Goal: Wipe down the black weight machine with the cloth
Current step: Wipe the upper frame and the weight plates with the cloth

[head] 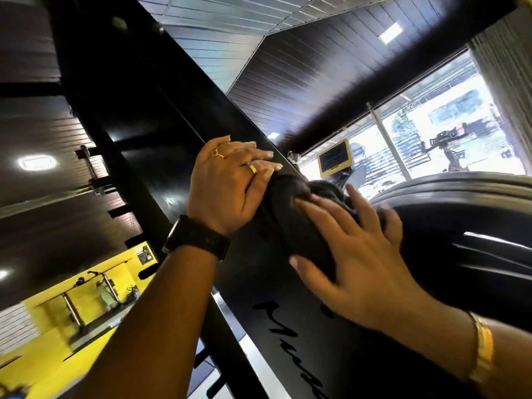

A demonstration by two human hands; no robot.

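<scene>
A black weight machine (pixel 161 133) runs as a glossy slanted panel from the top left corner to the bottom edge, with dark script lettering (pixel 276 321) near its lower end and a curved black housing (pixel 460 226) on its right side. A dark slatted ceiling (pixel 316 67) spreads above it, a bright window (pixel 431 125) fills the upper right, and a yellow wall (pixel 86 283) shows at lower left.

A person's left hand (pixel 227 185) lies on the panel's right edge with its fingers nearly straight, the palm against the upper end of a bunched dark cloth (pixel 290 214). The right hand (pixel 359 254) presses down on the cloth with fingers spread wide and the thumb along its lower side; neither hand curls round it. The cloth sits on the machine between the two hands, at the panel's right edge beside the curved housing.

A black watch (pixel 198 237) is on the left wrist, a gold bracelet (pixel 483 347) on the right. A yellow-framed screen (pixel 334 158) stands by the window. Two gold rings (pixel 252 167) are on the left fingers.
</scene>
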